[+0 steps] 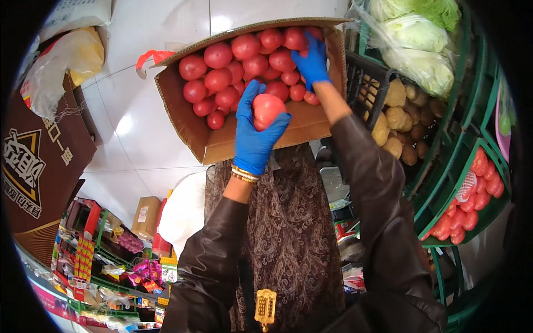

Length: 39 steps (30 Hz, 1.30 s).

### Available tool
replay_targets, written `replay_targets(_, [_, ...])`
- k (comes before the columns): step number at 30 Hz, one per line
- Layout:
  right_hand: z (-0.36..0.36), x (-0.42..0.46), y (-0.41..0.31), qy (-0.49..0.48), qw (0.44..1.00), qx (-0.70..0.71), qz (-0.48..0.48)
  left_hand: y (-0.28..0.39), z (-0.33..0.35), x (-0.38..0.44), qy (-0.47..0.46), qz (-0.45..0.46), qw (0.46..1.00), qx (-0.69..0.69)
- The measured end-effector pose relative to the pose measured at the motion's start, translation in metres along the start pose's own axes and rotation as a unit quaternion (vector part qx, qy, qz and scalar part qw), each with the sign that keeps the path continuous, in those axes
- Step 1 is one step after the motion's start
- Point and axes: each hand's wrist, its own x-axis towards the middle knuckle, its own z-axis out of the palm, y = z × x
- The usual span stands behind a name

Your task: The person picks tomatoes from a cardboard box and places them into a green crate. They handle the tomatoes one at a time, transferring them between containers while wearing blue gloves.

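A cardboard box point(291, 129) stands before me with many red tomatoes point(217, 80) piled against its far side. My left hand point(256, 133), in a blue glove, grips one large tomato point(268, 109) above the near part of the box. At the box's right end, my right hand point(312, 60), also gloved in blue, reaches down among the tomatoes with its fingers spread around or over some of them. Its fingertips are partly hidden, so whether it has hold of a tomato is unclear.
To the right, a black plastic crate point(370, 79) of potatoes point(397, 118) adjoins green shelving point(454, 137). Bagged cabbages point(420, 45) lie above, smaller red tomatoes point(470, 208) lower right. A large brown carton point(50, 166) stands left; packaged goods fill a shelf point(112, 274) lower left.
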Motion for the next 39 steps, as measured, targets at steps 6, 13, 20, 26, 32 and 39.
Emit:
replay_targets(6, [0.015,0.033,0.014,-0.047,0.997,-0.059,0.008,0.011,0.004,-0.018,-0.016,0.064,0.989,0.135])
replay_targets(13, [-0.106,-0.102,-0.045,-0.149,0.579,0.741,0.307,0.048,0.000,-0.086,-0.060,-0.044,0.992,0.103])
replay_targets(20, [-0.299,-0.152,-0.143,-0.125,0.416,0.879,0.194,0.103,0.028,-0.145,-0.178,-0.079,0.969,0.151])
replay_targets(26, [-0.464,-0.205,-0.149,0.132,0.725,0.663,0.133,0.131,0.069,-0.174,-0.233,-0.044,0.956,0.174])
replay_targets(32, [-0.619,-0.237,-0.067,0.417,0.872,0.233,0.110,0.149,0.119,-0.200,-0.283,-0.076,0.947,0.131])
replay_targets(39, [-0.678,-0.214,0.082,0.369,0.910,-0.184,0.034,0.153,0.159,-0.224,-0.345,-0.080,0.925,0.139])
